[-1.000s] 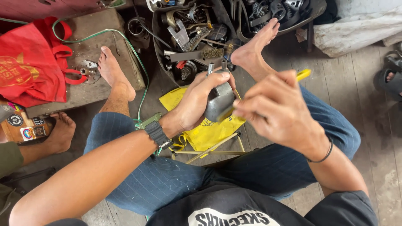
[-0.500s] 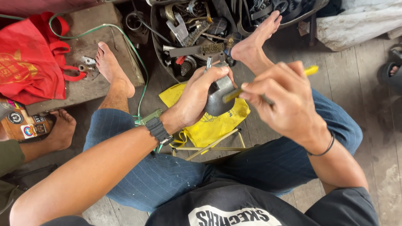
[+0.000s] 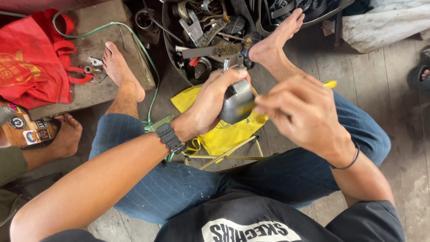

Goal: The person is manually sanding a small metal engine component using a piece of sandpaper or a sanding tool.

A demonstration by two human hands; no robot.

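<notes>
My left hand [image 3: 214,102] grips a grey metal part [image 3: 236,102] with short tubes sticking up from its top, held above my lap. My right hand [image 3: 301,112] is closed on a yellow-handled tool [image 3: 330,84]; its tip rests against the side of the metal part. A black watch sits on my left wrist and a thin black band on my right wrist. Below the hands lies a yellow cloth [image 3: 224,134] over thin wooden sticks.
A dark tub [image 3: 172,45] full of metal tools and wire brushes stands between my bare feet. A red bag [image 3: 31,71] lies on a wooden block at the left, with a green wire [image 3: 134,38] looping past. Another person's bare foot [image 3: 67,136] is at the left.
The view has tilted slightly. My right hand has come lower and closer to the metal part, bringing the yellow tool against its side. My left hand keeps its grip.
</notes>
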